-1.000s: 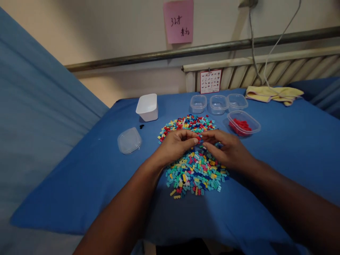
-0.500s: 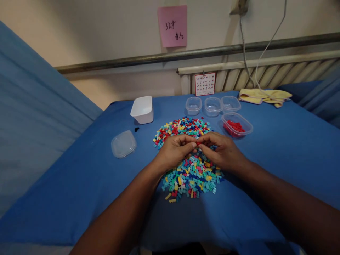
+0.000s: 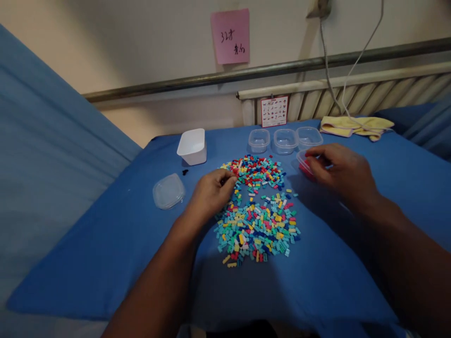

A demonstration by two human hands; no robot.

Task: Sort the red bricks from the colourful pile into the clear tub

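Observation:
Small toy bricks (image 3: 255, 225) in many colours lie in a loose two-part pile on the blue cloth. At the left edge of its far part is my left hand (image 3: 213, 192), thumb and forefinger closed together; whether a brick is between them is hidden. My right hand (image 3: 340, 171) hangs over a clear plastic tub (image 3: 299, 158) on the right, its fingertips pinched at a red toy brick (image 3: 307, 155). More red bricks (image 3: 306, 170) lie inside that tub, which the hand partly covers.
Behind the pile stand three clear tubs (image 3: 259, 141). A white bin (image 3: 192, 148), a small black piece (image 3: 185, 172) and a clear lid (image 3: 169, 191) are on the left. A yellow cloth (image 3: 355, 127) lies at the back right, below a hanging cord (image 3: 343, 94).
My hands, earlier together over the pile at a red brick, have separated. The right one moved right and back to the tub of red bricks; the left one moved a little left.

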